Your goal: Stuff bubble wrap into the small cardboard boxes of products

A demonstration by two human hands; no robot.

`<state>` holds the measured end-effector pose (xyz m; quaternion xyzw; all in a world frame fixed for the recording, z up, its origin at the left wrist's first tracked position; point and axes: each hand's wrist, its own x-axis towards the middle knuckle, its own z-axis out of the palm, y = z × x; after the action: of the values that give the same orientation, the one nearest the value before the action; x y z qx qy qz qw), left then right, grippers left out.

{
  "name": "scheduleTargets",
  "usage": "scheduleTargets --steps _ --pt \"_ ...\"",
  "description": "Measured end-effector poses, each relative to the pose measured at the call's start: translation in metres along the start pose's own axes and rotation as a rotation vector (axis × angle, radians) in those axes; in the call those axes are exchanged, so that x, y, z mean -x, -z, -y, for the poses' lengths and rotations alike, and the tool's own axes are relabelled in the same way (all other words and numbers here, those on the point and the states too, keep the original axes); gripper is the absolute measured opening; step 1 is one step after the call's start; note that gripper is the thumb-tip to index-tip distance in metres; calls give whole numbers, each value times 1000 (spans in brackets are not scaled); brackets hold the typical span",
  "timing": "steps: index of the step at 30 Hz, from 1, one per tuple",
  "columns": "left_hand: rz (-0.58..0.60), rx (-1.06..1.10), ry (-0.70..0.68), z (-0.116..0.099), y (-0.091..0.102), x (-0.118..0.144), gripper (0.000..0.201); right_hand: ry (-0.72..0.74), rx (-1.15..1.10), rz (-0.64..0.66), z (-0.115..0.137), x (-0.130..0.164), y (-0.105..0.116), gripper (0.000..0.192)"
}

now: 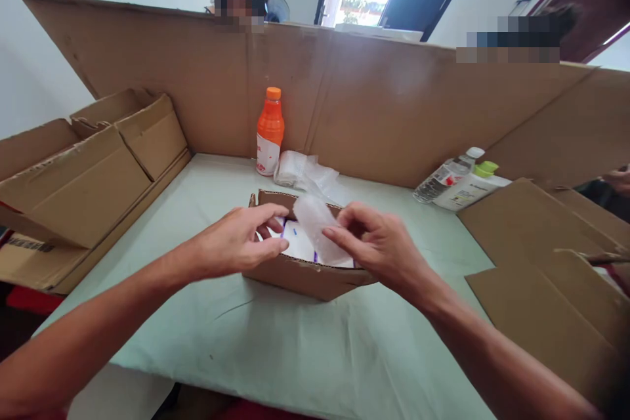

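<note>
A small open cardboard box [300, 273] sits in the middle of the pale green table [275, 348]. White items with purple print [298, 241] lie inside it. My right hand [378, 246] pinches a clear plastic bag [315, 223] over the box. My left hand [243, 236] hovers at the box's left rim with fingers curled close to the bag; whether it touches the bag is unclear.
An orange bottle [270, 132] and crumpled plastic bags [305, 174] stand behind the box. Two bottles [457, 178] lie at the right. A tall cardboard wall [394, 105] rings the table; flat cardboard lies left [83, 184] and right [541, 262]. People are behind the wall.
</note>
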<state>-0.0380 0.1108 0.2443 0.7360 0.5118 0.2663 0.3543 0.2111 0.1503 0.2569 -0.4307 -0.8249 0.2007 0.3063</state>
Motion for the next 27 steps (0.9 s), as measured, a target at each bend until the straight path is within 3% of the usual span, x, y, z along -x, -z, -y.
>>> scheduleTargets --steps 3,6,10,12,15,19,22,24,27 --pt "146 216 162 1 5 -29 74 -103 -109 123 -2 -9 -22 33" --pt "98 238 300 10 -1 -46 100 -177 -277 170 -10 -14 -31 33" --pt "-4 178 305 20 -10 -56 98 -235 -396 152 -28 -15 -23 26" --pt "-22 67 237 21 -11 -57 89 -223 -313 138 -36 -11 -14 27" --pt "-56 -330 83 18 -8 -54 75 -186 37 162 -41 -1 -1 60" --pt "-159 -822 -29 6 -9 -48 47 -182 411 308 -37 9 5 74" --pt "-126 -888 -280 -3 -15 -49 32 -147 526 393 -30 10 4 71" --pt "-19 -856 -471 -8 -20 -55 25 -132 578 401 -26 10 4 64" --pt "144 -784 -623 -19 -30 -68 19 -129 606 383 -24 11 5 53"
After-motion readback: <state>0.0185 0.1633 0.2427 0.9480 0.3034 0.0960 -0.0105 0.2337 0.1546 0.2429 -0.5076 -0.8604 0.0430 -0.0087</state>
